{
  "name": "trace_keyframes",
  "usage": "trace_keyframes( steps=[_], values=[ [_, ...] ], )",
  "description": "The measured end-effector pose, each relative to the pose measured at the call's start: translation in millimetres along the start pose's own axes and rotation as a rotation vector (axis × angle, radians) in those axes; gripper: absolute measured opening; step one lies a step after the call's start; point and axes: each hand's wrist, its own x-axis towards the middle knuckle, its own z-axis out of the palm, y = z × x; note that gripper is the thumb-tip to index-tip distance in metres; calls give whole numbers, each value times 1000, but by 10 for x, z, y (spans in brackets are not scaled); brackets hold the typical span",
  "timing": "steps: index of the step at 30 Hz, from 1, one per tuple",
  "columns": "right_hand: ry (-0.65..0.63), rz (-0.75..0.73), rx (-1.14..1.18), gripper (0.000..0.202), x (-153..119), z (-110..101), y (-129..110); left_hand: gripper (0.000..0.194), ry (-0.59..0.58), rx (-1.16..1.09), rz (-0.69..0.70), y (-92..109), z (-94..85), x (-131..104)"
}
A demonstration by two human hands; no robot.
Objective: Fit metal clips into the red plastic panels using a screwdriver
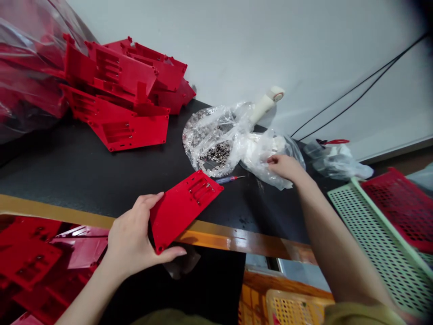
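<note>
My left hand (pixel 133 232) grips a red plastic panel (pixel 179 207) by its near left end, thumb below and fingers along the upper edge. The panel is tilted over the table's front edge, and its far end has slots with small metal contacts. My right hand (pixel 286 167) reaches into a clear plastic bag (pixel 267 155) that holds white material. Its fingers are curled together, and what lies between them cannot be made out. Left of that bag, another clear bag (pixel 216 140) lies open with many small metal pieces. A small screwdriver (pixel 230 179) rests just beyond the panel's far end.
Red panels (pixel 125 85) are heaped at the back left beside a large clear bag (pixel 27 67). More red parts (pixel 43 262) sit below the table edge (pixel 237 237). At right stand a green basket (pixel 375 239) and a red basket (pixel 402 207). Black cables (pixel 358 85) cross the wall.
</note>
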Motion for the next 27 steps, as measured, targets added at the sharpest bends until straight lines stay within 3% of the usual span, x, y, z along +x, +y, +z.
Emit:
trace_keyframes(
  steps=[6,10,16,23,25,27],
  values=[
    [-103,41,-104,25,166,71,-49,118,8,57,35,7,27,-19],
    [-77,35,-70,23,143,63,-37,114,-85,17,39,22,-20,-18],
    [147,-2,115,23,-99,-3,-25,74,-55,-26,65,114,-21,-25],
    [449,-9,587,16,-453,-152,-235,78,141,9,-26,415,239,-66],
    [381,-63,787,16,-554,-165,-397,75,178,17,-39,474,294,-62],
    [218,-150,955,20,-666,-144,-603,74,186,24,-53,510,324,-46]
  ],
)
